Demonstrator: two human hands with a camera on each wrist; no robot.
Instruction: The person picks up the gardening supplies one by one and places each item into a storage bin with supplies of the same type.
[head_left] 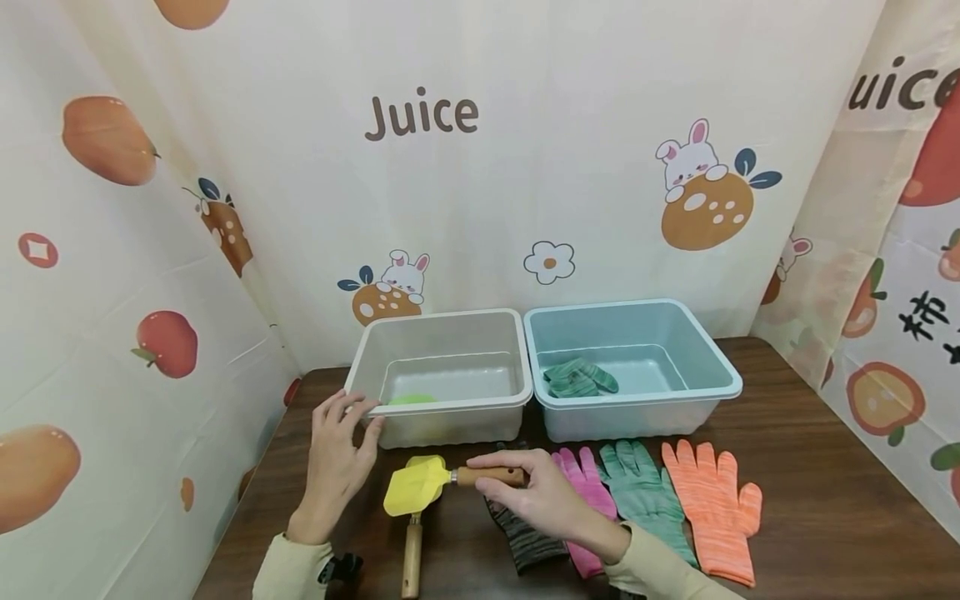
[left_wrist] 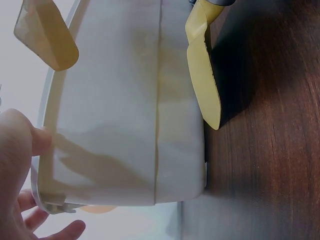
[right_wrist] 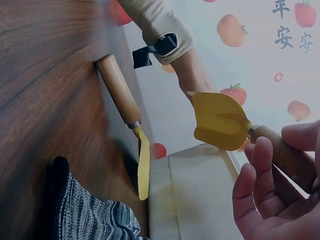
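Note:
My right hand (head_left: 543, 492) grips the wooden handle of a yellow hand trowel (head_left: 412, 487), its blade held above the table and pointing left. A second yellow trowel (right_wrist: 120, 90) lies on the table below it, its wooden handle toward me and its blade partly hidden in the head view. At the front left corner of a pale grey bin (head_left: 450, 425), my left hand (head_left: 337, 450) holds the rim, thumb on the front wall and fingers around the corner. Something lime-green (head_left: 412, 399) shows inside that bin, mostly hidden by the front wall.
A light blue bin (head_left: 637, 417) stands beside the grey one, with green gloves (head_left: 577, 379) inside. Along the front lie a black-grey glove (head_left: 528, 537), partly under my right hand, then pink (head_left: 588, 492), green (head_left: 645, 496) and orange (head_left: 712, 508) gloves. A printed curtain (head_left: 510, 192) hangs behind.

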